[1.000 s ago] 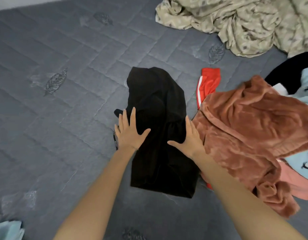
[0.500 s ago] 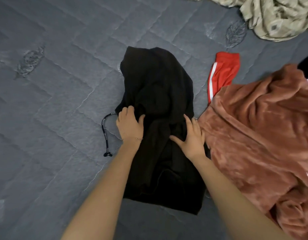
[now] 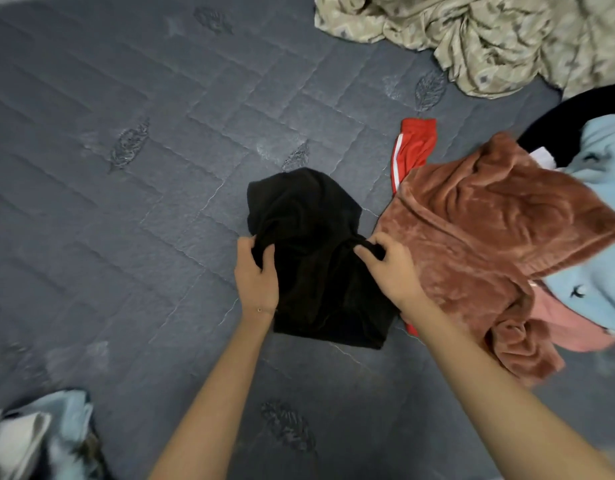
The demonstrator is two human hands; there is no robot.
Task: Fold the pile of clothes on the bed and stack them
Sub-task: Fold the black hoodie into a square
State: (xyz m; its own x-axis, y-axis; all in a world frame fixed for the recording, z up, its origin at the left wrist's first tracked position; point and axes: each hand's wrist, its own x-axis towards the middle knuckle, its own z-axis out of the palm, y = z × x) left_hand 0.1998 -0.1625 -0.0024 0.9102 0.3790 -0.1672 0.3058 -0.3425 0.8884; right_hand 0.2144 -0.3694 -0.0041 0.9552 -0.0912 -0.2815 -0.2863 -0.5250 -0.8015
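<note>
Both hands are on the black garment (image 3: 313, 237), which lies on the grey quilted bed (image 3: 143, 202) right in front of the person, set apart to the left of the pile, presumably so there is flat room to fold it. The left hand (image 3: 255, 271) has its fingers curled round the cloth at the left edge, and the right hand (image 3: 392, 271) pinches a bunch of cloth at the right edge. They grip at the same height across the middle, which looks like the hold for doubling the near half over the far half, or for lifting the piece whole; I cannot tell which. The far part lies rumpled, so the fold is not yet neat. Now the count: two hands and one black garment in work. In the pile on the right I see at least five pieces: one rust-brown fleece (image 3: 489, 230) on top and touching the black garment's right side, one red piece with a white stripe (image 3: 415, 143) poking out beneath it, one light blue piece (image 3: 597, 216), one pink piece (image 3: 558, 320) under that, and one black curved item (image 3: 555, 123) at the back. One beige patterned sheet (image 3: 489, 39) sits crumpled at the far edge, well apart. One blurred bundle (image 3: 39, 438) shows at the near left corner, possibly the stack, though I cannot make it out.
</note>
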